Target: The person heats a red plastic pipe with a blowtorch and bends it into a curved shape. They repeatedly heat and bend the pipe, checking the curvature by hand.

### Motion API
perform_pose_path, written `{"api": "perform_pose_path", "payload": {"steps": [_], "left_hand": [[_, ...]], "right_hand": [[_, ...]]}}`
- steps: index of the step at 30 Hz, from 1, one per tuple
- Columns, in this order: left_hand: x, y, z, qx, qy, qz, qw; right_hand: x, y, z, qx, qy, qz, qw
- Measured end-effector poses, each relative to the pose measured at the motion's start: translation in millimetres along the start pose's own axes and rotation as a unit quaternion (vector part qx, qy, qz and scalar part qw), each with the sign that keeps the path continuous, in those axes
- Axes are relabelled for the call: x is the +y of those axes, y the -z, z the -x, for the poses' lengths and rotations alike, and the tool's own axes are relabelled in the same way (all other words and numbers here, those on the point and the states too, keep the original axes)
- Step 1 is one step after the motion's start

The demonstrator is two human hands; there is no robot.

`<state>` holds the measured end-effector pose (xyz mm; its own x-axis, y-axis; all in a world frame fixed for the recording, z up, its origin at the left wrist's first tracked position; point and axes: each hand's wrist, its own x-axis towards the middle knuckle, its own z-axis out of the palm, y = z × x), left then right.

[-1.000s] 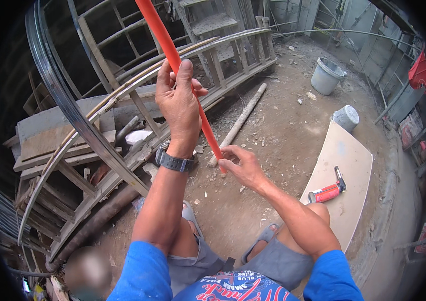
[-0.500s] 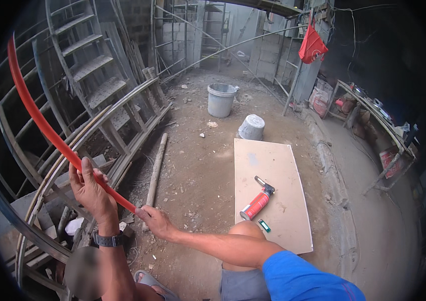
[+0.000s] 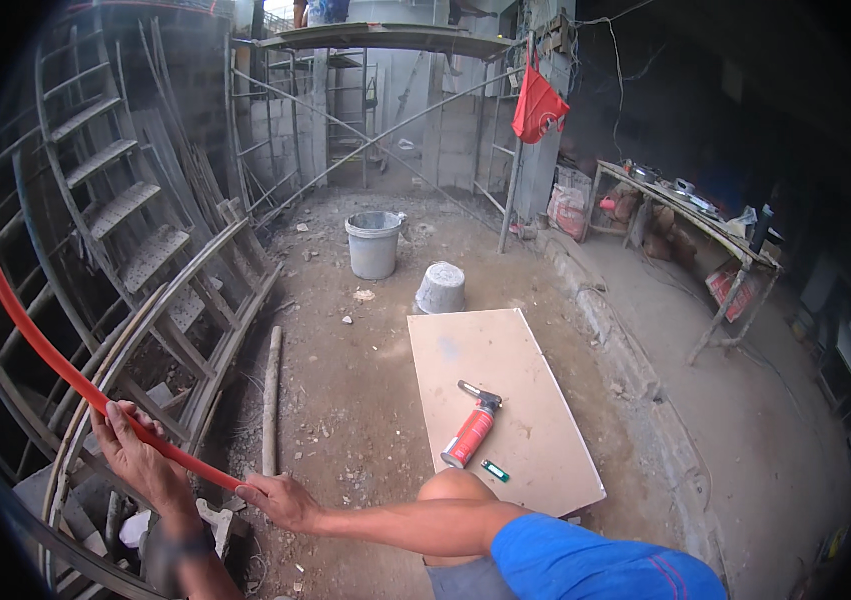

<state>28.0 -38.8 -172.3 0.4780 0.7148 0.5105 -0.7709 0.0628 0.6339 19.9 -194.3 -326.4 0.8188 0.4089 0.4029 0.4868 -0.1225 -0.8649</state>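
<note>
A long, gently bent orange pipe point(image 3: 40, 345) slants from the upper left down toward the middle. My left hand point(image 3: 140, 465) is closed around it, partway along. At its lower end, the fingers of my right hand point(image 3: 283, 503) pinch the pipe tip. On a tan board point(image 3: 490, 345) by my knee lies a gas torch point(image 3: 470, 435) with a red canister and black head. Beside the torch is a small green object point(image 3: 495, 471) shaped like a lighter.
A grey bucket point(image 3: 372, 250) stands farther off; another pail point(image 3: 440, 288) sits upside down behind the board. A wooden pole point(image 3: 271, 400) lies on the dirt. Ladders and frames point(image 3: 125, 215) crowd the left. Scaffolding point(image 3: 385, 38) spans the back, and a cluttered table point(image 3: 685, 205) stands right.
The view has tilted up and turned right, so more scaffolding shows. Both hands and the pipe appear lower and farther left in the picture, with both still gripping it.
</note>
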Motion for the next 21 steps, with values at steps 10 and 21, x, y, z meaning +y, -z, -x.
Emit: {"api": "perform_pose_path", "payload": {"steps": [10, 21], "left_hand": [[10.7, 2.3, -3.3, 0.020, -0.013, -0.025, 0.999], [4.2, 13.2, -12.2, 0.048, -0.009, -0.015, 0.999]], "right_hand": [[0.1, -1.7, 0.9, -0.013, -0.003, -0.029, 0.999], [-4.1, 3.1, -0.6, -0.042, -0.051, -0.068, 0.995]]}}
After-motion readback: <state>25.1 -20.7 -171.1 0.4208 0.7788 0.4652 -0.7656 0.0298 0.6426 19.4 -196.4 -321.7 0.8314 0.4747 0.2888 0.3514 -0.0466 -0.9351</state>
